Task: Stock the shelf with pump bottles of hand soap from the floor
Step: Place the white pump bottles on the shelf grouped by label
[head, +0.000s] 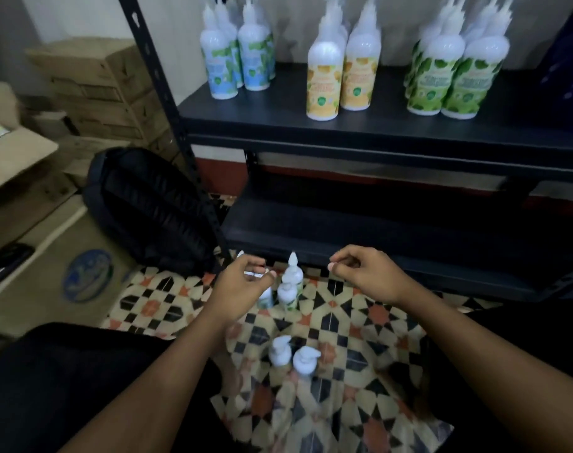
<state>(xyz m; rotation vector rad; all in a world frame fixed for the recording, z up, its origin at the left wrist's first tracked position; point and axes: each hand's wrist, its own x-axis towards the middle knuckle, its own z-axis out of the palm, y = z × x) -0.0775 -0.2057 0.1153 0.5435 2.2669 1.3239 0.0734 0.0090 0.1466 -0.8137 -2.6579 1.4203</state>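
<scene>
Black metal shelf at 12 o'clock, stocked: blue, yellow, green pump bottles. Tiled floor: four pump bottles remaining, centre and 6 o'clock. Left hand, right hand hovering, fingers loosely curled, empty. Step: reaching. Next, likely: grasp far pair.

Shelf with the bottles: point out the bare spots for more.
The shelf is bare along its front edge, between the blue-label bottles and orange-label bottles, and between orange and green-label bottles. The groups themselves are packed tight.
</scene>
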